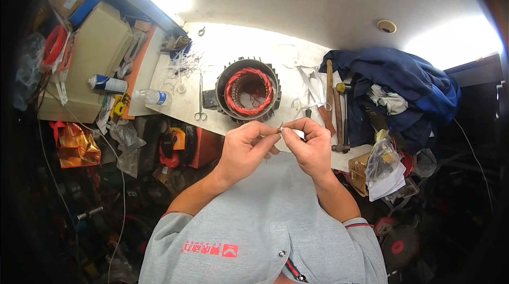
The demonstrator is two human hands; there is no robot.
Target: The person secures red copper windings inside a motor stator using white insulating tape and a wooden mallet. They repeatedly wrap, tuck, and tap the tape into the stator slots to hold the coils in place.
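Note:
In front of my chest, my left hand point(247, 151) pinches a small, thin wire-like piece point(280, 129). Facing it, my right hand point(309, 149) pinches the same piece, with a small white object point(298, 133) under its fingers; exactly what that is, I cannot make out. Just beyond my hands a motor housing point(222, 110) sits on the white worktop point(177, 101), with a ring of red windings point(231, 90) inside and some loose leads in its middle. Long scissors point(200, 114) lie to its left.
Left: a water bottle point(152, 97), spray can point(107, 83), pale plastic case point(95, 45), white fibre strips point(180, 61). Right: hammers point(339, 147), other hand tools point(323, 117), navy cloth point(419, 82), bagged items and papers point(384, 172). Below the worktop's edge is dark clutter point(180, 151).

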